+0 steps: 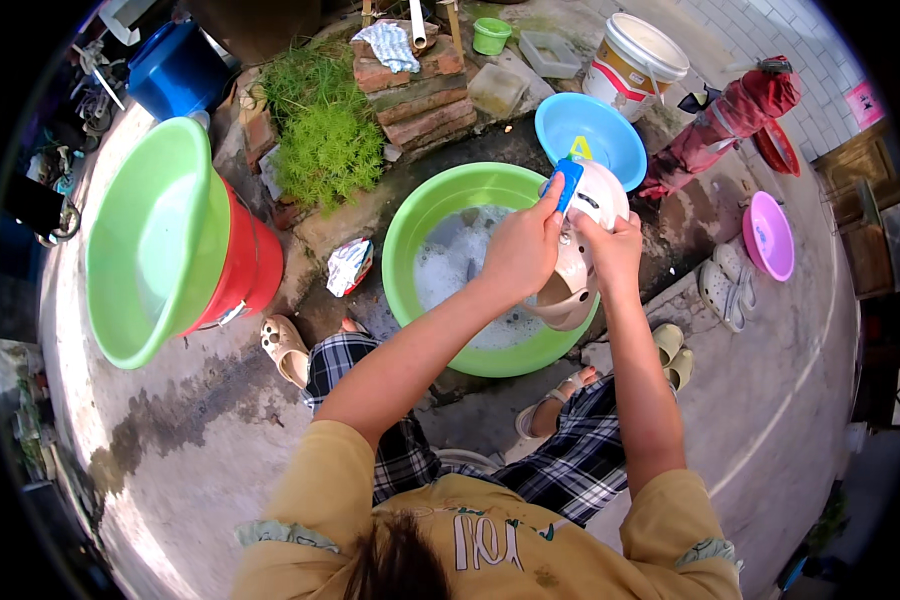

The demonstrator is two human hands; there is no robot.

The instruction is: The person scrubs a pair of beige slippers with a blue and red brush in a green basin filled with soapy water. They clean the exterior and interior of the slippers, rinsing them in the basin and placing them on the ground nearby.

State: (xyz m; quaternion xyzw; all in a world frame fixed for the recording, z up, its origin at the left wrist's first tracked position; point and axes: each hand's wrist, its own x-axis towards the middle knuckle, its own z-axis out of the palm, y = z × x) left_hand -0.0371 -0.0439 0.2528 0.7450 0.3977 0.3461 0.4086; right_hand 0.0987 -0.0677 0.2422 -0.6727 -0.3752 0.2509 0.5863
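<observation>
Over a green basin [402, 290] of sudsy water, a pale pink clog [572, 270] with holes in its upper is held up at a slant. My right hand [612, 250] has its fingers closed on the clog's edge. Closed around a blue scrub brush [569, 184] is my left hand [523, 250], which puts the brush against the clog's upper. The bristle side of the brush is mostly hidden. White foam [457, 262] floats on the water below both hands.
A light blue basin [560, 125] and a white bucket [638, 62] stand just beyond. At left, a large green basin [198, 230] leans on a red bucket [255, 265]. Grey clogs [720, 293] and a pink basin [768, 236] are at right; bricks [420, 95] lie ahead.
</observation>
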